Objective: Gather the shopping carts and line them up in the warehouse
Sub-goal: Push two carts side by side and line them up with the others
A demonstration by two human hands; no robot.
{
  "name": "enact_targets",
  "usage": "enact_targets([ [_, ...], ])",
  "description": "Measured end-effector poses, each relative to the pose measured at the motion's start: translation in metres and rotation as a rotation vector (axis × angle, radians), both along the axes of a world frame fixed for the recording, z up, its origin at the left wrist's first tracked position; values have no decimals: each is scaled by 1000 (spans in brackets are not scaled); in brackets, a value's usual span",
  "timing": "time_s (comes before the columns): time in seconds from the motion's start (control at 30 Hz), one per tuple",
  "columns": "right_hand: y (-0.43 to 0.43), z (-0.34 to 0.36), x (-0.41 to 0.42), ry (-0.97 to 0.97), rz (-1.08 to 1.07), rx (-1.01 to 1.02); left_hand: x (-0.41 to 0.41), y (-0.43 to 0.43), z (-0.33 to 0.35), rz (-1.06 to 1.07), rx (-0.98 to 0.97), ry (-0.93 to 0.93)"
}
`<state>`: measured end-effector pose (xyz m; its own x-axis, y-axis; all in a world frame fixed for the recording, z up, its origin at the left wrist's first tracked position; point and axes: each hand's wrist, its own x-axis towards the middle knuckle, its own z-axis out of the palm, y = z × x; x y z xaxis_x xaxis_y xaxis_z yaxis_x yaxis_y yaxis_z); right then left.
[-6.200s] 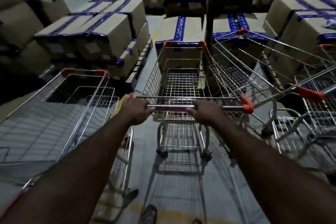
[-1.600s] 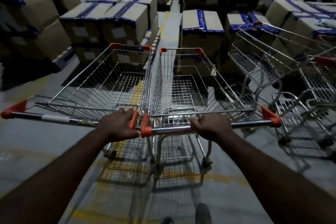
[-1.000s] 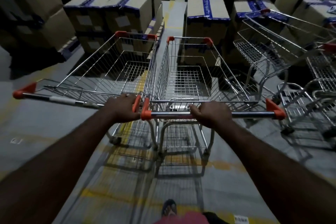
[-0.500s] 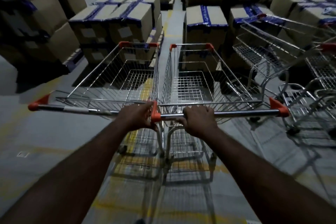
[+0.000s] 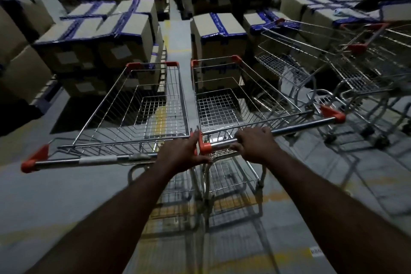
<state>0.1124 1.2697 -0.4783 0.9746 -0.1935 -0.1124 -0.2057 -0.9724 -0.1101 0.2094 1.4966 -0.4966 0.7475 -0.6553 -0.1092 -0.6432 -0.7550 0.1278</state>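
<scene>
Shopping carts (image 5: 355, 82) occupy both hands here, in an aisle walled by stacks of blue-taped cardboard boxes (image 5: 100, 35), the nearest stack rising just beyond the nose of the middle cart (image 5: 218, 106). Taking that middle cart as the marker, the left cart (image 5: 144, 104) stands just to its left, basket beside basket with only a narrow gap between. To its right, near but apart and turned at an angle to it, stand two more carts (image 5: 289, 57), one partly behind the other. A yellow floor line (image 5: 165, 37) runs ahead, just left of the middle cart. The right hand (image 5: 255, 144) is curled over the middle cart's handle bar (image 5: 295, 125), close to its left orange end cap (image 5: 203, 145). The left hand (image 5: 184, 153) grips the near end of the left cart's handle bar (image 5: 97, 159), just beside that cap, so the two hands sit close together. The step in hand looks like steering this pair together into the row. Next, I judge, both need an even push and a slight swing to the right, so the middle cart comes square beside the angled pair without baskets or wheels catching.
</scene>
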Motion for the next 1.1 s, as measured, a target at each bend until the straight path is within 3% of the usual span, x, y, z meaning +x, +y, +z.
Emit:
enact_targets([
  [0.6, 3, 9, 6, -101, -97, 58, 24, -4, 24, -59, -83, 24],
  [1.1, -17, -6, 33, -105, -61, 137, 12, -2, 1, -14, -104, -15],
])
